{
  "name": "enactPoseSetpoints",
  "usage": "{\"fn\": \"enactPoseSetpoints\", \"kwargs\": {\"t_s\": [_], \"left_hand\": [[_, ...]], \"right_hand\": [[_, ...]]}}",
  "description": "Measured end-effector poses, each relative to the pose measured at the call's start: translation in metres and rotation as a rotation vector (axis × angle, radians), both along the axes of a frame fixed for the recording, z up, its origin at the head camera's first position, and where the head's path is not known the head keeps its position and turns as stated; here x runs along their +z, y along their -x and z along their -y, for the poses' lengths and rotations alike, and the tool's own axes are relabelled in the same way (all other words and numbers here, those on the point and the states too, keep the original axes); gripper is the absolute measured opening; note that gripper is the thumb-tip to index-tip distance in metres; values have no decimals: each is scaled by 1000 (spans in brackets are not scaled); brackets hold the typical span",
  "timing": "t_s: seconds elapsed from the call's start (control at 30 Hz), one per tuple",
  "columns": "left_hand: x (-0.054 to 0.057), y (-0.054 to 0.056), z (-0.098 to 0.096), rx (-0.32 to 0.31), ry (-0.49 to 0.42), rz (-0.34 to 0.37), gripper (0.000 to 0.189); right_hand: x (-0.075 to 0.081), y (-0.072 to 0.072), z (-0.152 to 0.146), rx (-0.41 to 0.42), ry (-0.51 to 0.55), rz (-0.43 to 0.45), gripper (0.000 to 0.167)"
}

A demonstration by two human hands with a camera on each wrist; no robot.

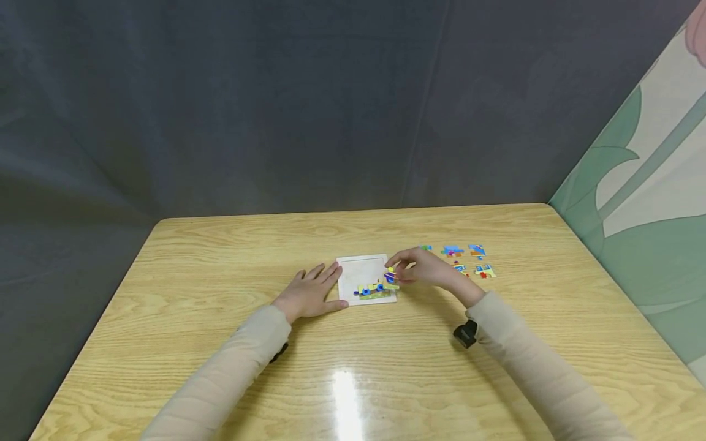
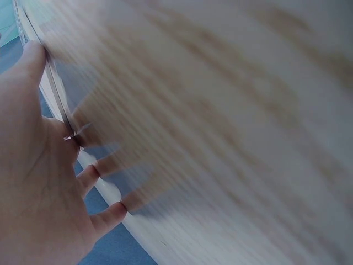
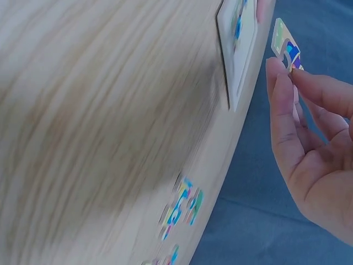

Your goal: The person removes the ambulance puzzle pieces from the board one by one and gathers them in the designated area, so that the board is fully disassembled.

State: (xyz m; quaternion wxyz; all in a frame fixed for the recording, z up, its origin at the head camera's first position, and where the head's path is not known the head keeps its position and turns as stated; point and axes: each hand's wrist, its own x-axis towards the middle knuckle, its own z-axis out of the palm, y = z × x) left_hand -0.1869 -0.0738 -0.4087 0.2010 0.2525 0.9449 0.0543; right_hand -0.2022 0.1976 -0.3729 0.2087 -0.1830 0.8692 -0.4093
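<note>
A white puzzle tray (image 1: 361, 269) lies on the table, with joined jigsaw pieces (image 1: 371, 290) along its lower right part. My left hand (image 1: 313, 294) rests spread beside it, the thumb and fingertips touching its left edge. In the left wrist view the left hand (image 2: 41, 160) has its fingers apart and holds nothing. Above the tray's right side, my right hand (image 1: 419, 268) pinches a jigsaw piece (image 1: 390, 275) between thumb and fingers. The right wrist view shows that piece, yellow and blue with a rounded notch, lifted clear of the table in the right hand (image 3: 317, 132).
Several loose jigsaw pieces (image 1: 453, 251) lie right of the tray, partly behind the right hand. The wooden table (image 1: 248, 245) ends at a dark curtain (image 1: 287, 122) at the back. A wall with a leaf pattern (image 1: 662, 202) borders the right side.
</note>
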Motion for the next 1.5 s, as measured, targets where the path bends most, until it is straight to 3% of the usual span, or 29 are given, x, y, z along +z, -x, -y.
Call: {"fn": "enactPoseSetpoints", "kwargs": {"t_s": [0.63, 1.2, 1.5], "left_hand": [[-1, -1, 1, 1, -7, 7, 79], [-1, 1, 0, -1, -9, 2, 81], [-1, 1, 0, 1, -4, 2, 80]], "right_hand": [[-10, -7, -35, -75, 23, 81, 27], [-8, -14, -73, -36, -6, 79, 27], [-10, -18, -83, -47, -25, 121, 29]]}}
